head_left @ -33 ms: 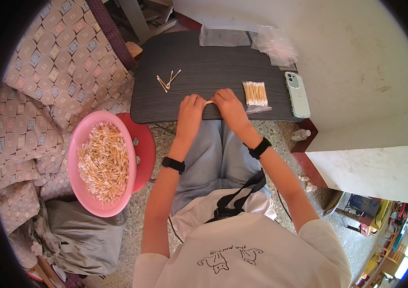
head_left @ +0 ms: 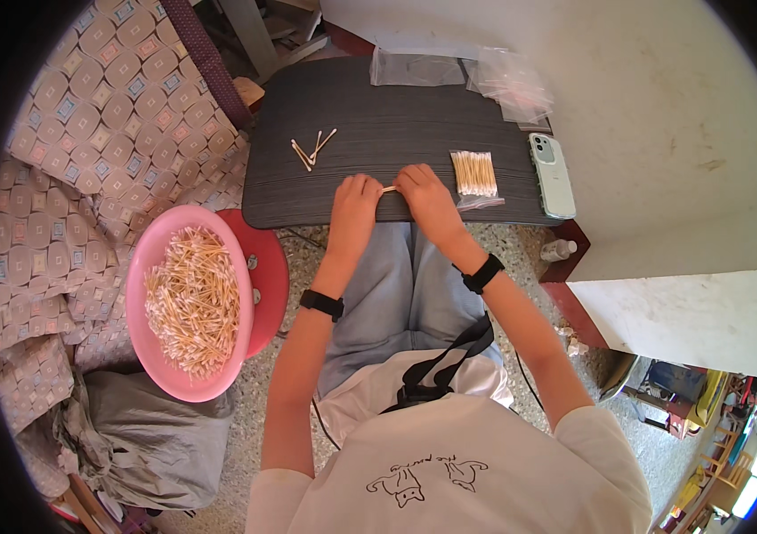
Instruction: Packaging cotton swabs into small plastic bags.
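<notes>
Left hand (head_left: 356, 205) and right hand (head_left: 427, 198) meet at the near edge of the black wood-grain table (head_left: 369, 116), fingers curled closed, tips pinching opposite ends of a short pale wooden stick bundle (head_left: 388, 189), presumably to keep it level; exact count hidden by fingers. White-tipped wooden cotton swabs (head_left: 311, 149) lie loose, fanned out, beyond the left hand. Clear plastic bag of aligned swabs (head_left: 474, 175) lies flat just right of the right hand, likely for easy reach. Pink oval plastic basin (head_left: 136, 307), heaped with swabs, overlaps a round red stool (head_left: 273, 285) on the left, probably propped there within arm's reach.
</notes>
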Action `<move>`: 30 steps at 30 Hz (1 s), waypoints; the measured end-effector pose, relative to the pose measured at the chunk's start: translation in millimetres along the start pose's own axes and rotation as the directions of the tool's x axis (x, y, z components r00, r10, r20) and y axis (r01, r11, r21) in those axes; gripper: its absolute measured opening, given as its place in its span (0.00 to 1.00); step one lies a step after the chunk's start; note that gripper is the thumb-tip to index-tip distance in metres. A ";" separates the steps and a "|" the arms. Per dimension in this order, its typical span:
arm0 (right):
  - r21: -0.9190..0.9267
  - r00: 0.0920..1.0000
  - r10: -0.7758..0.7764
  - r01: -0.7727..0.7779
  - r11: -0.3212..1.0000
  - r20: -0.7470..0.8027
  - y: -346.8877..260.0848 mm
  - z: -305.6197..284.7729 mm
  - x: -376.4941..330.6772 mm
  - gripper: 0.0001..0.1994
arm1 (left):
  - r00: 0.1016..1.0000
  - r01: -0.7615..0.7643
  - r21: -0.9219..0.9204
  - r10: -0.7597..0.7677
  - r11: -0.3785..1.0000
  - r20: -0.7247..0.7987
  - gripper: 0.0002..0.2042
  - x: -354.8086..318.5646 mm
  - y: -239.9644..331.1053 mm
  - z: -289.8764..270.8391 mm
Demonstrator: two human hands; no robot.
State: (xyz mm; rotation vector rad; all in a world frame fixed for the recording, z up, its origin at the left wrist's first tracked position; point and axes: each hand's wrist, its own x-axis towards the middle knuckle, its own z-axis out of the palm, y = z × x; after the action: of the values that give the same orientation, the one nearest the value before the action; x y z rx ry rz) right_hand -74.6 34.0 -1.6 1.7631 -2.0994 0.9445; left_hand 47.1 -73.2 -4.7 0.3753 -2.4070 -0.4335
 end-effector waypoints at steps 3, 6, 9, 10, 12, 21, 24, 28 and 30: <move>-0.010 0.998 -0.062 0.062 0.998 -0.002 3.0 -1.5 -0.4 0.06 | 1.000 -0.008 0.024 0.007 1.000 0.024 0.04 -0.5 0.6 1.0; -0.029 0.996 -0.064 0.066 0.997 0.056 3.3 -2.2 -0.3 0.08 | 0.998 0.001 0.096 -0.007 0.995 0.069 0.04 -1.5 0.1 1.8; -0.064 0.996 -0.086 0.088 0.994 0.033 3.6 -2.0 -0.7 0.08 | 0.994 -0.046 0.107 0.035 0.993 0.105 0.04 -1.5 -2.4 0.8; -0.063 0.996 -0.086 0.088 0.994 0.033 3.6 -1.9 -1.2 0.08 | 0.994 -0.046 0.108 0.034 0.993 0.105 0.04 -1.3 -2.7 1.3; -0.145 0.988 -0.154 0.156 0.977 0.025 4.0 -2.2 -1.4 0.08 | 0.992 -0.085 0.177 0.065 0.981 0.112 0.04 -0.5 -2.8 2.5; -0.047 0.993 -0.106 0.108 0.993 0.045 -3.6 -24.3 -2.4 0.08 | 0.986 -0.081 0.074 0.069 0.994 0.155 0.05 0.4 5.7 -18.6; 0.183 0.999 -0.048 0.046 0.982 0.009 -9.4 -41.8 -5.7 0.06 | 0.989 -0.034 -0.137 0.052 0.990 0.136 0.06 0.6 15.6 -38.1; 0.552 0.961 0.200 -0.273 0.788 0.190 -17.2 -71.3 -14.3 0.06 | 0.984 -0.015 -0.305 0.068 0.952 0.165 0.07 -2.8 28.8 -60.2; 0.621 0.891 0.250 -0.445 0.645 0.379 -19.2 -83.7 -18.9 0.07 | 0.975 -0.029 -0.379 0.111 0.925 0.195 0.10 -9.1 36.0 -67.4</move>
State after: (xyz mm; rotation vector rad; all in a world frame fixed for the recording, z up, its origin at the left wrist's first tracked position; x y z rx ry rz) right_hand -70.1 98.8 57.7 1.8832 -2.5241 1.9362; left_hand 92.1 -51.5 53.9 0.0726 -2.4584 -0.9234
